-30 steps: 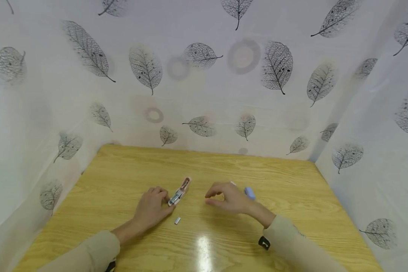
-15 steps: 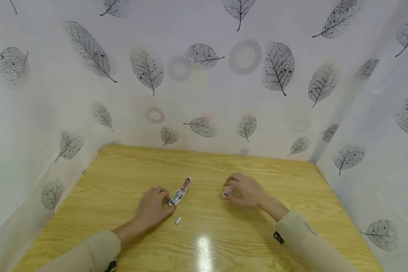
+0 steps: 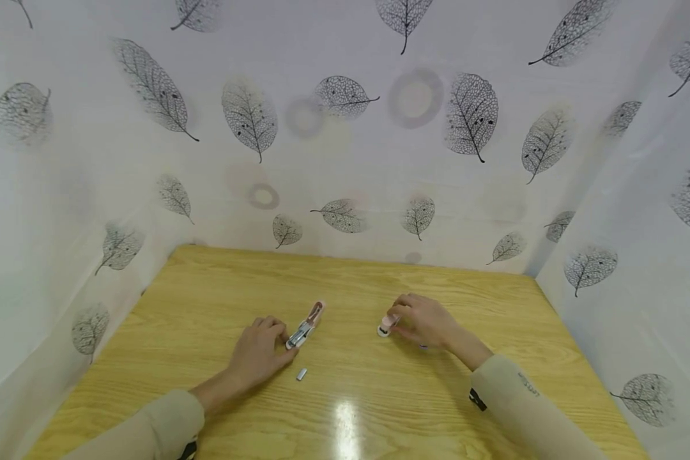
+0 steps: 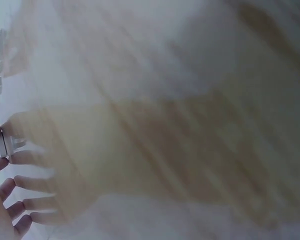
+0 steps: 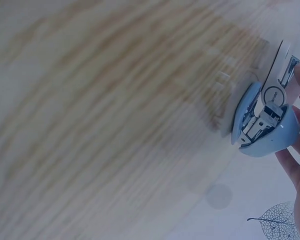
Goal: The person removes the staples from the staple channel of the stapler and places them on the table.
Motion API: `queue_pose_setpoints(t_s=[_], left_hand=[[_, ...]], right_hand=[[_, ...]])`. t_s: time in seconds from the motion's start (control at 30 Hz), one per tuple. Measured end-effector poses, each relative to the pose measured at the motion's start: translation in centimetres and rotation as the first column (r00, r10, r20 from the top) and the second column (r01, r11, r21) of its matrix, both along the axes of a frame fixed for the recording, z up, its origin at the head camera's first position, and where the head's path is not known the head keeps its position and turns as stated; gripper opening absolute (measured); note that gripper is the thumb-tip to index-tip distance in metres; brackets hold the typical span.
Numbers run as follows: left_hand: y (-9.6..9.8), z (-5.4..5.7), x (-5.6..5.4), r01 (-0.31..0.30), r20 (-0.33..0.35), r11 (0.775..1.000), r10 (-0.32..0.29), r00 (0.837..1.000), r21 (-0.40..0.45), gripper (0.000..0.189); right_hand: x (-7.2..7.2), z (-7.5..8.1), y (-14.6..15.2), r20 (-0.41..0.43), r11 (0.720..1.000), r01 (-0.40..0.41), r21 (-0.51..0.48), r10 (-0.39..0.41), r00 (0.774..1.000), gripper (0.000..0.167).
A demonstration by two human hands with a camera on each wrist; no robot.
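Observation:
My left hand (image 3: 259, 348) rests on the table at left, thumb and index finger pinching the near end of a pink and white stapler (image 3: 306, 328). That stapler lies spread open, its metal staple channel exposed. Just below it lies a short strip of staples (image 3: 301, 374). At right, my right hand (image 3: 428, 321) grips a small pale pink stapler (image 3: 387, 324) standing on the table, its far end hidden by the fingers. A light blue stapler (image 5: 280, 137) sits beside it in the right wrist view; the hand almost wholly hides it in the head view.
The wooden table (image 3: 253, 275) meets a pale leaf-printed curtain (image 3: 356, 160) at the back and both sides. A bright light reflection lies on the tabletop near the front. Black straps show by both sleeve cuffs.
My right hand has moved right from the middle of the table and taken hold of the pale pink stapler. The left hand and its stapler have stayed in place.

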State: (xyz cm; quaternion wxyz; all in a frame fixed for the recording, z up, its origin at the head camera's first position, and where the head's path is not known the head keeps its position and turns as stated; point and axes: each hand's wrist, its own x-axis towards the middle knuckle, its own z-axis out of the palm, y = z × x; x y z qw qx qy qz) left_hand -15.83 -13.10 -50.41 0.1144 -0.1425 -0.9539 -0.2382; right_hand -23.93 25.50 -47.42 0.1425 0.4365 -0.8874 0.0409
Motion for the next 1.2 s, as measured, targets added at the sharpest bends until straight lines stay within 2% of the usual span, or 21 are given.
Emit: queue_pose_setpoints(t_s=[0.1,0.2,0.33,0.47,0.63,0.73,0.9,1.03,1.2], left_hand=[[-0.1,-0.1,0.0,0.001,-0.002,1.0,-0.001,1.0,0.006,0.025],[-0.2,0.0,0.0,0.002,0.036,1.0,-0.002,0.999,0.012,0.025],[-0.3,0.7,0.0,-0.007,0.118,0.999,0.001,0.993,0.045,0.03],[-0.2,1.4,0.1,-0.018,0.134,0.997,0.007,0.991,0.079,0.033],[0.8,1.8,0.5,0.0,0.072,0.996,-0.007,0.997,0.091,0.03],[1.6,1.9,0.9,0.055,0.003,0.995,-0.056,0.998,0.079,0.028],[2.8,1.8,1.4,0.155,-0.127,0.988,-0.152,0.98,0.012,0.027],[3.8,1.9,1.8,0.189,-0.142,0.982,-0.19,0.972,-0.021,0.026],[4.9,1.9,1.9,0.214,-0.111,0.976,-0.218,0.97,-0.047,0.024]], right_hand=[[0.0,-0.1,0.0,0.017,1.0,-0.007,-0.003,0.007,1.0,0.026],[0.1,0.0,-0.1,0.03,1.0,-0.005,-0.001,0.005,1.0,0.025],[0.3,0.1,-0.3,0.026,1.0,0.005,0.001,-0.005,1.0,0.025],[0.5,0.1,-0.7,0.033,1.0,0.011,0.007,-0.012,0.999,0.025],[1.1,0.2,-1.6,0.039,1.0,0.0,0.014,0.0,0.999,0.027],[1.4,0.3,-2.3,0.018,0.999,-0.034,0.01,0.034,0.999,0.028],[2.0,0.4,-3.2,-0.026,0.995,-0.097,-0.004,0.097,0.995,0.028],[2.2,0.2,-3.9,-0.05,0.991,-0.133,-0.015,0.132,0.99,0.028],[2.6,-0.1,-5.0,-0.069,0.985,-0.168,-0.038,0.165,0.984,0.028]])
